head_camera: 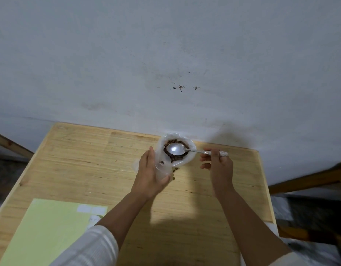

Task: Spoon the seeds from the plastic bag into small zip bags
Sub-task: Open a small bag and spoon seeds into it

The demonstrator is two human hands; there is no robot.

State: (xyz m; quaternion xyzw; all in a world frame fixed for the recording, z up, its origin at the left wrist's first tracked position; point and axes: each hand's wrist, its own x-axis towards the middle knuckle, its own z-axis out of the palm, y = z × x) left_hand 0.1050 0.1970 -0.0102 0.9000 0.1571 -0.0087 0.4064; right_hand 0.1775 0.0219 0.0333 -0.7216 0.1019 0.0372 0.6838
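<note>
Left hand: curled round a small clear bag, holding it just in front of the big bag.
Right hand: pinching the clear handle of the spoon, other fingers loosely bent.
Spoon: shiny bowl face up, looks empty, sitting over the seeds in the big bag's mouth.
Big plastic bag: standing open near the far edge of the table, close to the wall.
Seeds: brown, piled inside the big bag; a few lying loose on the table by the small bag.
Small clear bag: partly hidden by the left hand, touching the near side of the big bag; hard to tell if any seeds are inside.
Green sheet: flat at the near left corner of the table.
White labels: on the green sheet's far right corner, partly under the left arm.
Wall: grey, with small dark specks.
</note>
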